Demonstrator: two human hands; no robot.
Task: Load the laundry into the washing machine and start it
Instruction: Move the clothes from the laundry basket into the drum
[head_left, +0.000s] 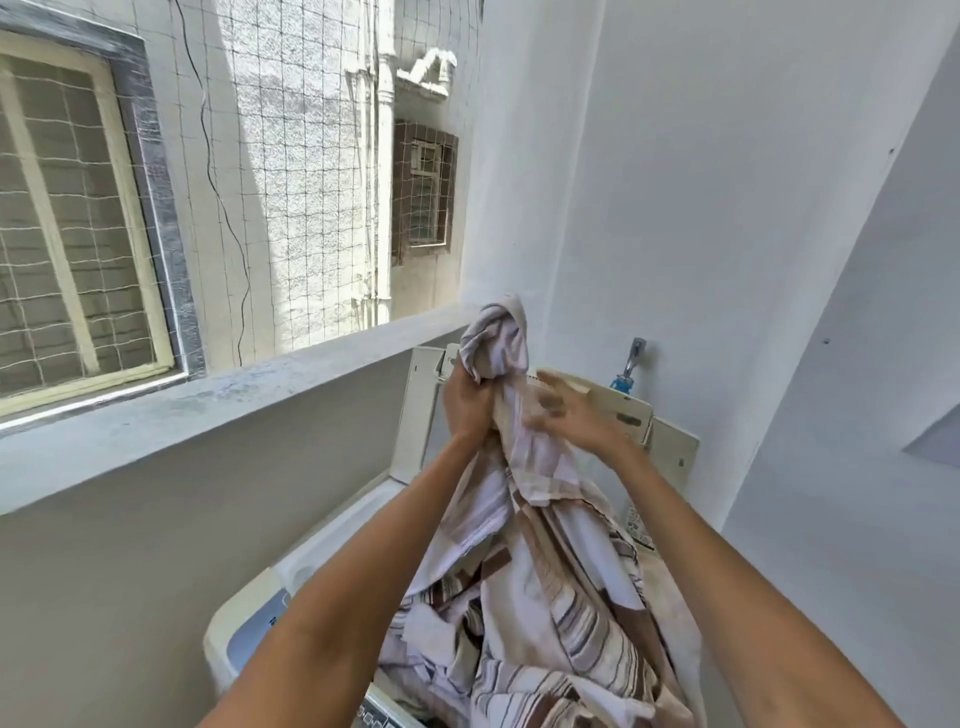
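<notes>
While most of the striped sheet (545, 597) lies heaped over the open tub of the washing machine (249, 623), lifted high at one bunched end. Likely to spill over the near or right rim if released in one lump, since much cloth sits piled above the opening; could also snag the raised lid (421, 410) behind. Left hand (467, 402) clenched tight around the gathered top, arm stretched forward and up. Right hand (563, 410) blurred, fingers spread against the fabric just beside it, apparently not gripping. Tap (631, 364) on the far wall.
</notes>
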